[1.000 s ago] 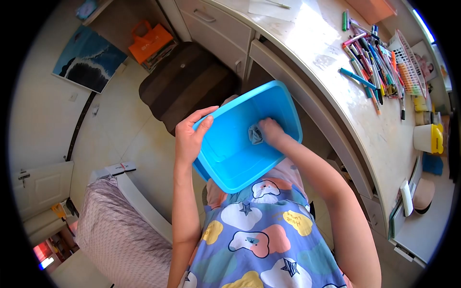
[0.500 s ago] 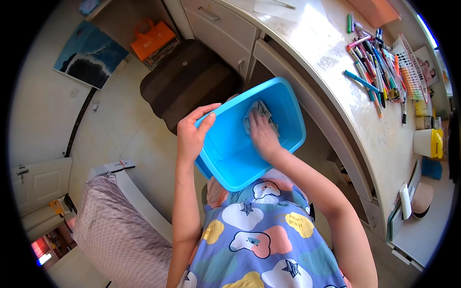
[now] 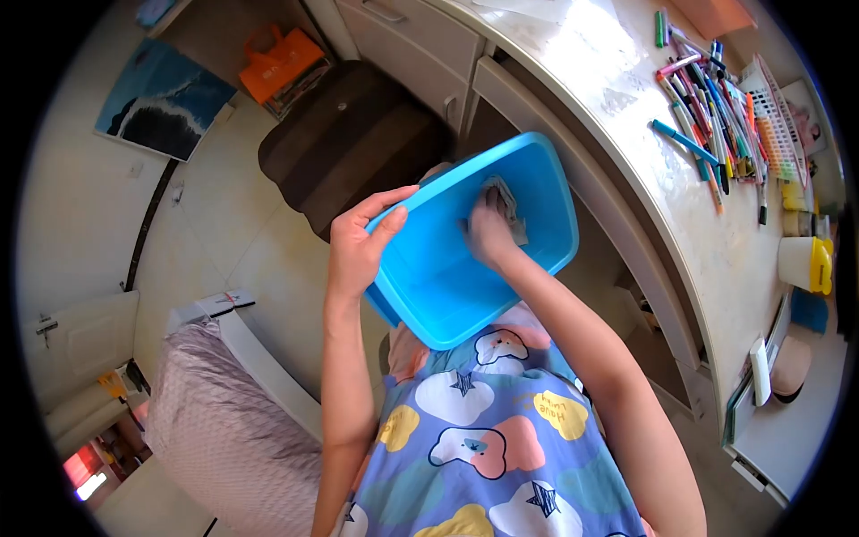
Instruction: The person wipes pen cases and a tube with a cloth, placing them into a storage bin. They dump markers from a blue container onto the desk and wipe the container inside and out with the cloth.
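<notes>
A blue plastic bin [image 3: 438, 295] is tilted above my lap, its opening facing me. My left hand [image 3: 360, 242] grips its left rim, thumb on the inside edge and fingers over the outside. Inside the bin, my right hand [image 3: 489, 230] is closed on a pale patterned cloth [image 3: 508, 204] and presses it against the inner wall. Part of the cloth shows beyond the fingers, which are slightly blurred.
Many pens [image 3: 707, 116] lie on the desk [image 3: 617, 116] at the right, beside a white basket [image 3: 777, 125]. A brown striped seat [image 3: 349, 143] stands beyond the bin. An orange bag [image 3: 279, 67] is behind it, and a bed [image 3: 224, 430] is at lower left.
My right hand has moved from the bin's right side toward its upper wall with the cloth, which spread out and is now partly bunched. The bin has shifted slightly up and right.
</notes>
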### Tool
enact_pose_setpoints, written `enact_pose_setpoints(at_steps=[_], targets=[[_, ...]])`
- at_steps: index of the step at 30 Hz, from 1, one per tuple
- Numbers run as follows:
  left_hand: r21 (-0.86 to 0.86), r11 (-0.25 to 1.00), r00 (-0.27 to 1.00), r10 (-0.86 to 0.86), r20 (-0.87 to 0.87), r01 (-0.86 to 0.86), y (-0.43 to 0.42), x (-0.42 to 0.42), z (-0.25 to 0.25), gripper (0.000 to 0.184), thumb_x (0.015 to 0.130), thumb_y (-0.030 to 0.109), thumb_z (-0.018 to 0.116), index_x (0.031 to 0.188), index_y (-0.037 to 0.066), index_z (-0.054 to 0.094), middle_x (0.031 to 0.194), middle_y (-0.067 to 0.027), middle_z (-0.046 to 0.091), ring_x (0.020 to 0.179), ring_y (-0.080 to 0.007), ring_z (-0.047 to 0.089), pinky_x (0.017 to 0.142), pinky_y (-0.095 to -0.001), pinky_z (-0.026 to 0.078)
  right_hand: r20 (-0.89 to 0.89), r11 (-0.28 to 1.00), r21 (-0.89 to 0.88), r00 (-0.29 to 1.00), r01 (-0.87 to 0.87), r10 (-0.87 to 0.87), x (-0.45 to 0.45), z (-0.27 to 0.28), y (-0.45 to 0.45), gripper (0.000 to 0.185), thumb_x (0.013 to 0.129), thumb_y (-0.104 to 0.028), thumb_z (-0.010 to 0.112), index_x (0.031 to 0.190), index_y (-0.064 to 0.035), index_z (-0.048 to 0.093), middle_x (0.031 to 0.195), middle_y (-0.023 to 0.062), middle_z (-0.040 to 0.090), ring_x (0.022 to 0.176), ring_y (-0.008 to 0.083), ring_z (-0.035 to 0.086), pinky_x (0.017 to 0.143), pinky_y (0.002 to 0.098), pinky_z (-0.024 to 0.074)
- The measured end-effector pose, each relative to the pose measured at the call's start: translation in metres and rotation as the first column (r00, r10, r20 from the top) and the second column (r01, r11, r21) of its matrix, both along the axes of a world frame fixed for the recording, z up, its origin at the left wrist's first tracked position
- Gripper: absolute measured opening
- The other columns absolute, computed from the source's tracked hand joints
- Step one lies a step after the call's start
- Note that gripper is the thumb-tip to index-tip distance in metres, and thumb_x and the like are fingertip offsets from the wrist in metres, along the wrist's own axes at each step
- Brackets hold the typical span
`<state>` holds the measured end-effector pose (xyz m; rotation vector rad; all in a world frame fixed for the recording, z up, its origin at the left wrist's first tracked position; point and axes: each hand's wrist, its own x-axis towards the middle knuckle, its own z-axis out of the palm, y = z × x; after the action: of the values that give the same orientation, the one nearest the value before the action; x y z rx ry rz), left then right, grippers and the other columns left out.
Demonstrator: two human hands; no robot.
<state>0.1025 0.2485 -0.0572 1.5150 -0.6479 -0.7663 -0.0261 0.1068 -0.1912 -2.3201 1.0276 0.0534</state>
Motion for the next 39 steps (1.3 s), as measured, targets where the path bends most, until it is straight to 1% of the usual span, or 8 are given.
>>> enact_pose_setpoints(at_steps=[5, 8, 11, 14, 18, 21, 29, 39], targets=[[-0.037, 0.999, 1.0, -0.015, 0.002, 0.015, 0.002, -0.002, -0.001, 0.029, 0.091, 0.015, 0.064, 0.115, -0.001, 0.067, 0.101, -0.0055, 0.069, 0.089, -0.0092, 0.061, 0.081, -0.0229, 0.048, 0.101, 0.999, -0.027, 0.995, 0.017, -0.014, 0.014, -0.004, 0.0, 0.075, 0.079, -0.003, 0.06, 0.141, 0.0142, 0.02, 0.145, 0.0338, 0.026, 0.134, 0.0467, 0.029, 0.113, 0.0477, 0.0258], [-0.04, 0.999, 1.0, -0.004, 0.013, 0.005, 0.003, -0.002, 0.001, 0.029, 0.091, 0.015, 0.065, 0.114, -0.001, 0.067, 0.101, -0.0056, 0.069, 0.087, -0.0093, 0.061, 0.08, -0.0231, 0.048, 0.259, 0.996, -0.069, 0.964, -0.051, 0.067, 0.015, 0.008, -0.004, 0.069, 0.077, 0.004, 0.056, 0.139, 0.0129, 0.026, 0.144, 0.0333, 0.028, 0.133, 0.0464, 0.03, 0.114, 0.0478, 0.0256], [-0.038, 0.999, 1.0, 0.025, -0.004, -0.026, 0.001, 0.0, -0.005, 0.03, 0.089, 0.015, 0.065, 0.114, 0.0, 0.067, 0.1, -0.0063, 0.069, 0.086, -0.0098, 0.062, 0.078, -0.0238, 0.049, 0.248, 0.944, -0.259, 0.931, -0.203, 0.268, 0.018, -0.006, -0.015, 0.061, 0.077, 0.007, 0.055, 0.135, 0.0107, 0.036, 0.141, 0.0318, 0.035, 0.13, 0.0451, 0.036, 0.112, 0.0467, 0.0297], [-0.032, 0.999, 0.998, 0.042, -0.049, -0.044, 0.001, 0.007, -0.009, 0.03, 0.089, 0.016, 0.066, 0.114, 0.0, 0.067, 0.099, -0.0064, 0.069, 0.085, -0.0098, 0.062, 0.078, -0.0237, 0.049, 0.332, 0.971, -0.063, 0.913, -0.231, 0.239, 0.007, 0.033, -0.02, 0.054, 0.078, 0.007, 0.055, 0.131, 0.0083, 0.043, 0.136, 0.0304, 0.041, 0.127, 0.044, 0.041, 0.108, 0.0455, 0.0346], [-0.013, 1.0, 1.0, 0.016, -0.022, -0.016, -0.002, 0.005, -0.005, 0.028, 0.09, 0.015, 0.065, 0.114, 0.0, 0.067, 0.098, -0.0055, 0.069, 0.085, -0.0089, 0.062, 0.078, -0.0227, 0.049, 0.329, 0.998, 0.047, 0.943, 0.037, -0.05, 0.002, 0.02, -0.03, 0.048, 0.082, -0.001, 0.057, 0.128, 0.0059, 0.047, 0.132, 0.0283, 0.044, 0.121, 0.0436, 0.045, 0.104, 0.0447, 0.0385], [-0.027, 1.0, 1.0, -0.004, -0.03, 0.003, -0.003, 0.004, -0.004, 0.028, 0.091, 0.015, 0.065, 0.114, 0.0, 0.068, 0.097, -0.0047, 0.07, 0.085, -0.0078, 0.061, 0.078, -0.0218, 0.049, 0.278, 0.989, -0.105, 0.958, 0.104, -0.072, 0.017, 0.002, -0.021, 0.05, 0.082, -0.004, 0.057, 0.13, 0.0054, 0.047, 0.132, 0.0273, 0.044, 0.12, 0.0432, 0.044, 0.104, 0.0466, 0.0379], [-0.028, 0.999, 0.999, 0.029, -0.036, -0.03, 0.0, 0.014, -0.012, 0.029, 0.09, 0.015, 0.066, 0.114, 0.0, 0.068, 0.093, -0.0017, 0.068, 0.081, -0.0058, 0.058, 0.075, -0.0201, 0.047, 0.212, 0.962, -0.2, 0.95, -0.187, 0.228, 0.034, 0.006, 0.035, 0.047, 0.084, -0.007, 0.05, 0.131, 0.0016, 0.05, 0.139, 0.0192, 0.04, 0.126, 0.0359, 0.041, 0.103, 0.0457, 0.0386], [-0.017, 0.999, 0.999, 0.043, -0.021, -0.043, 0.0, 0.014, -0.012, 0.028, 0.09, 0.015, 0.065, 0.113, -0.001, 0.068, 0.1, -0.0038, 0.069, 0.087, -0.0066, 0.058, 0.08, -0.0208, 0.045, 0.129, 0.813, -0.392, 0.849, -0.43, 0.512, 0.039, 0.024, 0.064, 0.042, 0.083, -0.013, 0.052, 0.122, 0.0007, 0.058, 0.13, 0.0148, 0.047, 0.122, 0.0291, 0.044, 0.101, 0.0404, 0.0386]])
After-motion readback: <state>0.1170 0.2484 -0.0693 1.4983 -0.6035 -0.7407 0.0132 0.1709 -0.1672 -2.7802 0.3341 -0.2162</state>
